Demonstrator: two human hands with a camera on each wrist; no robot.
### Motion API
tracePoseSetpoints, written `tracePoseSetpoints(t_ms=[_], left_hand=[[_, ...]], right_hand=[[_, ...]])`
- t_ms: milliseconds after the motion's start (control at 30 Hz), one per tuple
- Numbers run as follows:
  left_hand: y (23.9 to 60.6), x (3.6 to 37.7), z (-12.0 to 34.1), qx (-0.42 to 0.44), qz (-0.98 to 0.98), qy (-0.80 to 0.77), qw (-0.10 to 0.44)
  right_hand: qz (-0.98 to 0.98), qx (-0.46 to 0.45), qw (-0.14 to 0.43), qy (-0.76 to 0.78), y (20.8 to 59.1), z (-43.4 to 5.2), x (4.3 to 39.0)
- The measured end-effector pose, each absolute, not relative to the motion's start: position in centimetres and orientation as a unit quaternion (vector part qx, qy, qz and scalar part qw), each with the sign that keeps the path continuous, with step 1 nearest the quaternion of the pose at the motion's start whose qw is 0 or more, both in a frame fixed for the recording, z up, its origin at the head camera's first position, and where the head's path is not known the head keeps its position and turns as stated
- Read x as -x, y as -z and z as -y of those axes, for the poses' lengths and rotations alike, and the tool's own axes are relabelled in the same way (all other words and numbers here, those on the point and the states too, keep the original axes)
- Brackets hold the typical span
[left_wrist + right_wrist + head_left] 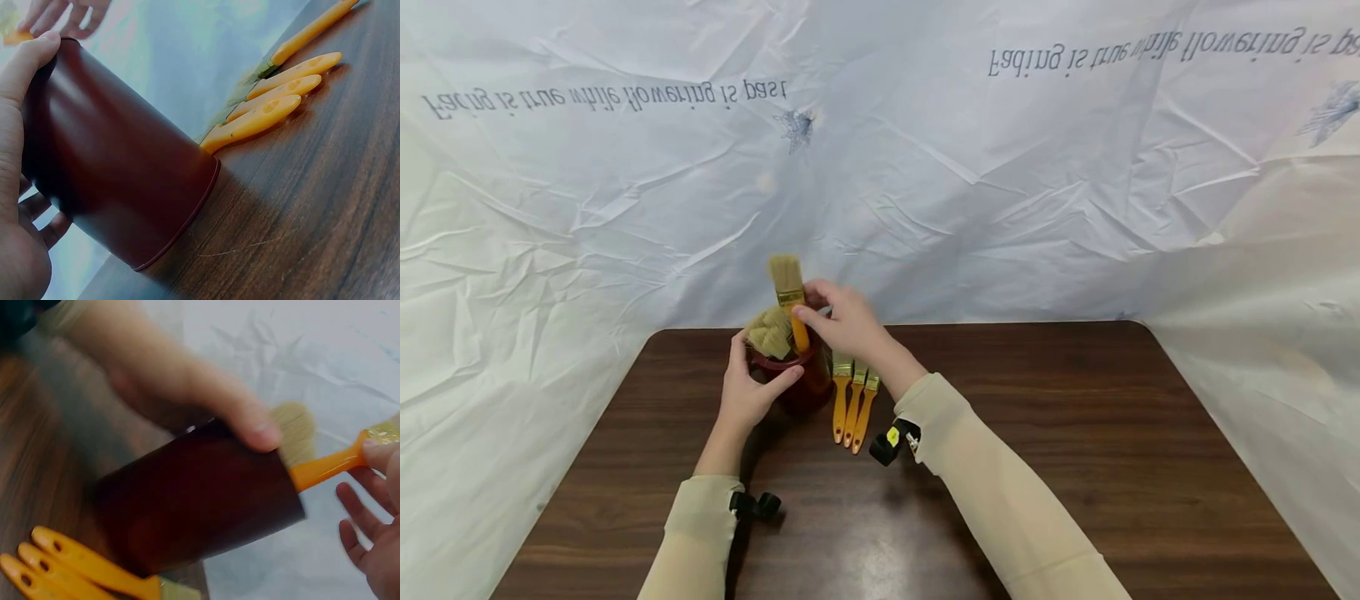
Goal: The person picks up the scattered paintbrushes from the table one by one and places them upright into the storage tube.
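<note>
On the dark wooden table [1075, 433], near its far edge, stands a maroon cup [801, 385]; the left hand [747, 392] wraps round its side, thumb at the rim, seemingly to keep it from tipping or sliding; the right hand [842, 321] pinches a paintbrush [790, 300] by the upper end of its orange handle, just below the ferrule, bristles up and handle tip down inside the cup's mouth; held that way it stands nearly upright; a cluster of brushes [769, 332] already sits in the cup, pale bristle heads crowded above the rim at the left; just right of the cup, three more orange-handled brushes [852, 404] lie side by side on the wood, handles toward the person, close within the right hand's reach; crumpled white sheeting [925, 167] hangs behind.
</note>
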State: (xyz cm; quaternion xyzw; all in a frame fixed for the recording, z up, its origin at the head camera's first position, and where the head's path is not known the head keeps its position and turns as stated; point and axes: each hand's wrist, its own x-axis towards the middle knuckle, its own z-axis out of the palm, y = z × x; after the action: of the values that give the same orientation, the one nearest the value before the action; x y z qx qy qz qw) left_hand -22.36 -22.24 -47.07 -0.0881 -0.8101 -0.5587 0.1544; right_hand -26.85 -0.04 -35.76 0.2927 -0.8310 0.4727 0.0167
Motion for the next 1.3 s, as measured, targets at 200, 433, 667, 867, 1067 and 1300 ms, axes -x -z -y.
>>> tracePoseSetpoints(t_ms=[200, 433, 667, 867, 1067, 1300], left_hand=[[46.9, 22.4, 22.1, 0.088, 0.815, 0.553, 0.148], [46.9, 22.5, 22.1, 0.093, 0.812, 0.557, 0.149], [46.9, 22.6, 22.1, 0.091, 0.811, 0.559, 0.146], [47.1, 22.6, 22.1, 0.091, 0.809, 0.563, 0.146], [47.2, 22.6, 22.1, 0.092, 0.806, 0.566, 0.148], [47.2, 22.4, 22.2, 0.082, 0.807, 0.567, 0.141]], right_hand=[[0.867, -0.330, -0.003, -0.373, 37.3, 0.0, 27.2], [0.890, -0.299, -0.014, -0.344, 38.0, -0.7, 27.1], [0.875, -0.289, -0.002, -0.389, 38.8, -1.7, 26.9], [0.865, -0.285, -0.002, -0.414, 39.0, -2.7, 26.4], [0.858, -0.260, 0.011, -0.443, 39.3, -4.2, 26.0], [0.857, -0.216, 0.029, -0.467, 40.5, -6.3, 25.4]])
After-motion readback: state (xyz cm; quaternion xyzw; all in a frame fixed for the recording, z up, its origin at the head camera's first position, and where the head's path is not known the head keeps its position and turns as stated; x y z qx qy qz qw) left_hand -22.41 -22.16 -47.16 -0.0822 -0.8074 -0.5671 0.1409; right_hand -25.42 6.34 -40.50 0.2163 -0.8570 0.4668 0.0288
